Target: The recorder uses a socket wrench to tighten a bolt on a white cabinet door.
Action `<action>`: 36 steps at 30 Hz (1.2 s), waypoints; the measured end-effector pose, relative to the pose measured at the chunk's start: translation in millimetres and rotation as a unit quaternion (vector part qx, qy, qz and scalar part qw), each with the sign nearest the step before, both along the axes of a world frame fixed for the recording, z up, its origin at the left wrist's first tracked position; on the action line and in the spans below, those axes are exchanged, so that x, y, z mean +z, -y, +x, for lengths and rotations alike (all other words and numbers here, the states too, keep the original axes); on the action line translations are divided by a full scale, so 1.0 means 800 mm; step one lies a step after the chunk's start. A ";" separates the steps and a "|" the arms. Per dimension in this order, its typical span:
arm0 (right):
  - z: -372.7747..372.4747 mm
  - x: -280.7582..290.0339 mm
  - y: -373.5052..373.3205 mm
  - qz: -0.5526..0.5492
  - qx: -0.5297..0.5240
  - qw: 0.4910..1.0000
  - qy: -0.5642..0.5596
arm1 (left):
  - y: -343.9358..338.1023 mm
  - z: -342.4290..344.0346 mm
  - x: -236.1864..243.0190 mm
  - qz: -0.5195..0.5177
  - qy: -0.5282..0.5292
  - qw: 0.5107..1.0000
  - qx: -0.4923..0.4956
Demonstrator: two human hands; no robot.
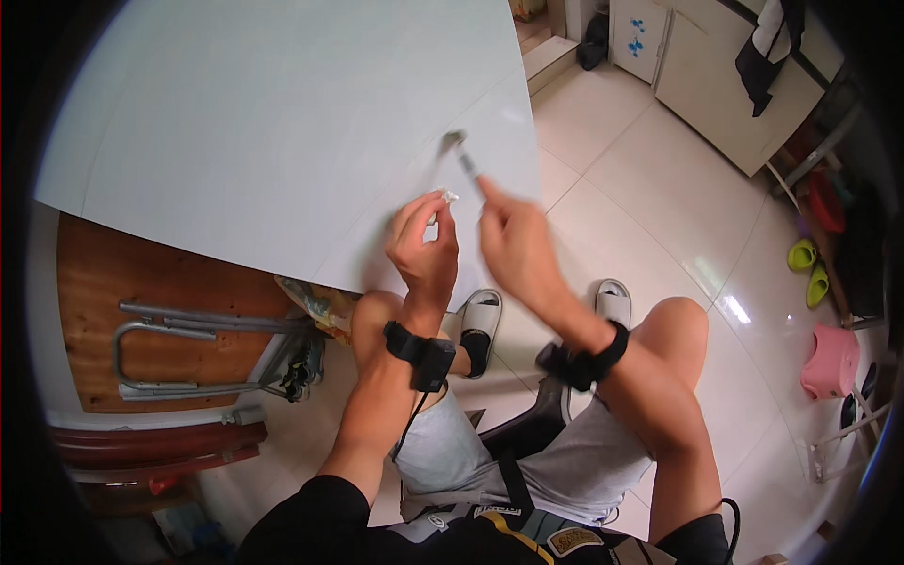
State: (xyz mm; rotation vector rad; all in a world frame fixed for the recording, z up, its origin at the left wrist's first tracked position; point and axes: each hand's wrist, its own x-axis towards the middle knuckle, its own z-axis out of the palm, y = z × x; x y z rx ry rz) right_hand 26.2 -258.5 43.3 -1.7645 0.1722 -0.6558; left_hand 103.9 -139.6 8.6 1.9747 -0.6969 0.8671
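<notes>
My left hand (421,237) is raised over the near right part of the pale table (282,113). Its thumb and fingers pinch a small whitish, shiny piece (450,197), too small to name. Just to the right, my right hand (516,240) is closed round the handle of a slim tool (466,162). The tool has a small dark head, and motion blurs it, so its kind is unclear. That head points away from me over the table, beyond the pinched piece and apart from it.
The table's right edge runs beside my hands, with tiled floor (650,179) past it. Under the table are a wooden board (179,282) and a folded metal frame (169,386). A pink stool (831,363) and green shoes (802,256) stand right, below a pale cabinet (730,80).
</notes>
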 end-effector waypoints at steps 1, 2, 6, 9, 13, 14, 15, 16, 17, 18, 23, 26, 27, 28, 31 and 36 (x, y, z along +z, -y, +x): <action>-0.011 0.008 -0.018 0.010 0.024 0.999 0.021 | -0.001 -0.002 0.001 -0.012 0.013 1.000 0.007; -0.005 0.006 -0.015 0.009 0.025 0.999 0.023 | 0.000 0.004 0.004 -0.013 0.014 1.000 0.008; 0.002 0.013 0.026 0.037 -0.030 0.994 -0.096 | 0.003 0.006 0.012 -0.026 0.068 0.997 0.036; -0.007 0.010 -0.011 0.009 0.016 1.000 -0.001 | -0.010 0.006 0.005 -0.043 0.030 0.998 0.025; -0.004 0.018 0.011 0.024 0.012 0.999 -0.045 | -0.004 0.007 0.004 -0.051 0.037 0.998 0.024; 0.001 0.022 0.024 0.028 -0.001 0.997 -0.072 | -0.001 0.002 0.005 -0.053 0.033 0.998 0.025; 0.002 0.023 0.030 0.035 -0.015 0.994 -0.098 | 0.001 -0.001 0.006 -0.054 0.017 0.998 0.022; 0.000 0.021 0.017 0.034 -0.013 0.995 -0.097 | 0.001 0.002 0.008 -0.055 0.006 0.998 0.020; -0.008 0.017 -0.008 0.008 0.010 1.000 -0.027 | -0.002 0.001 0.007 -0.045 -0.011 0.999 0.018; -0.015 0.013 -0.023 -0.017 0.034 0.998 0.041 | -0.002 0.000 0.006 -0.044 -0.012 0.999 0.020; 0.005 0.025 0.030 -0.003 -0.020 0.995 -0.099 | 0.007 -0.004 0.006 -0.065 -0.050 0.997 -0.005; -0.011 0.011 -0.025 -0.053 0.037 0.994 0.082 | 0.003 0.001 0.004 -0.046 -0.074 0.996 -0.002; -0.022 0.017 -0.034 -0.048 0.059 0.996 0.037 | 0.003 -0.002 0.003 -0.049 -0.079 0.995 -0.021; -0.019 0.018 -0.029 -0.047 0.059 0.997 0.033 | 0.004 -0.005 0.002 -0.053 -0.084 0.994 -0.039; -0.010 0.037 0.002 0.012 0.009 0.994 -0.111 | 0.007 -0.006 -0.008 -0.054 -0.162 0.983 -0.062; -0.024 0.013 -0.050 -0.068 0.045 0.993 0.086 | 0.004 -0.011 -0.037 -0.038 -0.255 0.942 -0.214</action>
